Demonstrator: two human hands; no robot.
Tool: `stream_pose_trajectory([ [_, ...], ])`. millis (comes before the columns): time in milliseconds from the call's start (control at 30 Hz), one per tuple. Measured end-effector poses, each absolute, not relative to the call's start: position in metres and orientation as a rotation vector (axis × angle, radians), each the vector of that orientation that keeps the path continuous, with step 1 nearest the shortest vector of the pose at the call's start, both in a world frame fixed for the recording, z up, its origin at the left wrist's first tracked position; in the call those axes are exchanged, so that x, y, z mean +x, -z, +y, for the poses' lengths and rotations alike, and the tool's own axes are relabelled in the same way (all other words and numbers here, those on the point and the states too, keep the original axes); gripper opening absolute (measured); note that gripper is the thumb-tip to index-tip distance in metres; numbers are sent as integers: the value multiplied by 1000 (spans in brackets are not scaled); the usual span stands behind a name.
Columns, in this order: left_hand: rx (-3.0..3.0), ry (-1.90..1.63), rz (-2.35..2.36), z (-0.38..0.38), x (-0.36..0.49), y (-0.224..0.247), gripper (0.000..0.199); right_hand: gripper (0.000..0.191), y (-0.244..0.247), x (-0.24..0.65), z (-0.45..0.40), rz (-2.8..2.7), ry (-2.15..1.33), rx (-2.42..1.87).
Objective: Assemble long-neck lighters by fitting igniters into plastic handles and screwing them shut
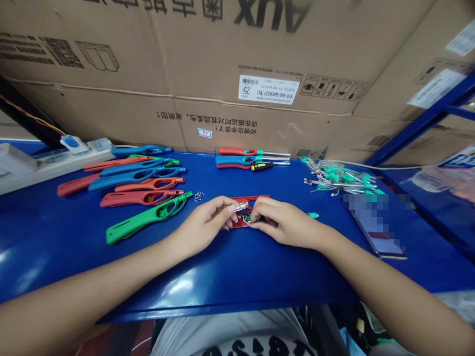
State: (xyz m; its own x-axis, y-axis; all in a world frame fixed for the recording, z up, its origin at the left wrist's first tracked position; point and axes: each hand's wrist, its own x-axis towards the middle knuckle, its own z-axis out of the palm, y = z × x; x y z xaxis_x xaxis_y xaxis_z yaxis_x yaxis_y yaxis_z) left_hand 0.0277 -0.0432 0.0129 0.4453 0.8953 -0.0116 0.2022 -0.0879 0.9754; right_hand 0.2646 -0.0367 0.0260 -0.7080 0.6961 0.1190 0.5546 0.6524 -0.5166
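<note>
My left hand (210, 222) is closed on a small clear plastic lighter tank (240, 207) with a metallic end, held between thumb and fingers. Close beside it, my right hand (284, 220) pinches a lighter nozzle assembly with a green part (248, 217) and thin white wires (245, 222); a green tip (313, 215) shows past the hand. Under both hands lie red lighter casing pieces (235, 225), partly covered by my fingers. Left of my left hand is a small pile of tiny metal pins or screws (199, 196).
Several red, blue and green lighter casings (148, 215) lie at the left near a white power strip (55, 165). Assembled lighters (235, 160) and a yellow-black screwdriver (261, 167) lie at the back. Nozzle assemblies (341, 175) and a phone (376, 227) are right. A cardboard box (185, 64) stands behind.
</note>
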Motion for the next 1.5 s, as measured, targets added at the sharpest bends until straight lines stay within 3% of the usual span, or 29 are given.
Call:
stream_pose_trajectory([
  [467,1599,-780,1057,-41,26,-11,30,24,-7,267,-18,-1990,-1195,-1123],
  [1500,1593,-759,1078,-43,27,-12,27,23,-8,266,-17,-1975,-1202,-1061],
])
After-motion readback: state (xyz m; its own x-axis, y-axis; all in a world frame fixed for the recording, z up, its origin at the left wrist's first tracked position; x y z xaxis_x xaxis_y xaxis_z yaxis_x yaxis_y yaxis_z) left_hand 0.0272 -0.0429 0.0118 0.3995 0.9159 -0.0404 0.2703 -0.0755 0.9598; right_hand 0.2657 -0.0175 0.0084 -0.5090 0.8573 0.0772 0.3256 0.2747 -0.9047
